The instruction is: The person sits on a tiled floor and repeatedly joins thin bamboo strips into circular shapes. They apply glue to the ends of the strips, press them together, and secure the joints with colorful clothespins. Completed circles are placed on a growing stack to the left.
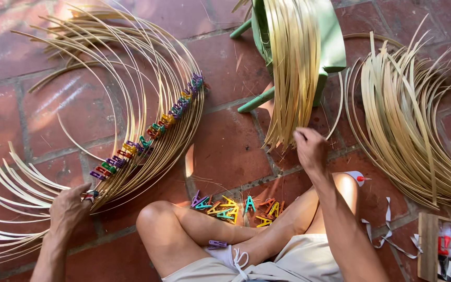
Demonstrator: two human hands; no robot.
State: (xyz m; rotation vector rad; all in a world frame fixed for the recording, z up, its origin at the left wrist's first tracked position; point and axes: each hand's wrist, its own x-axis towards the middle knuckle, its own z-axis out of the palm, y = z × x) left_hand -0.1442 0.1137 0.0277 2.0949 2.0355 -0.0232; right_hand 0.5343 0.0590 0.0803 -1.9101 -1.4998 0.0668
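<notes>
My left hand (pixel 70 207) grips the near end of a curved bundle of thin bamboo strips (pixel 147 104), beside the last of a row of coloured clothes pegs (pixel 147 133) clipped along it. My right hand (pixel 310 149) pinches the lower tips of a sheaf of pale bamboo strips (pixel 291 68) that hangs over a green stool (pixel 330 47). A heap of loose coloured pegs (pixel 236 206) lies on the floor between my bare knees.
The floor is red brick tile (pixel 225 141). A large fan of loose bamboo strips (pixel 408 120) lies at the right. More strip ends (pixel 6 183) splay out at the left. A wooden box (pixel 434 245) with small bottles sits at the lower right, near white ribbon scraps (pixel 387 235).
</notes>
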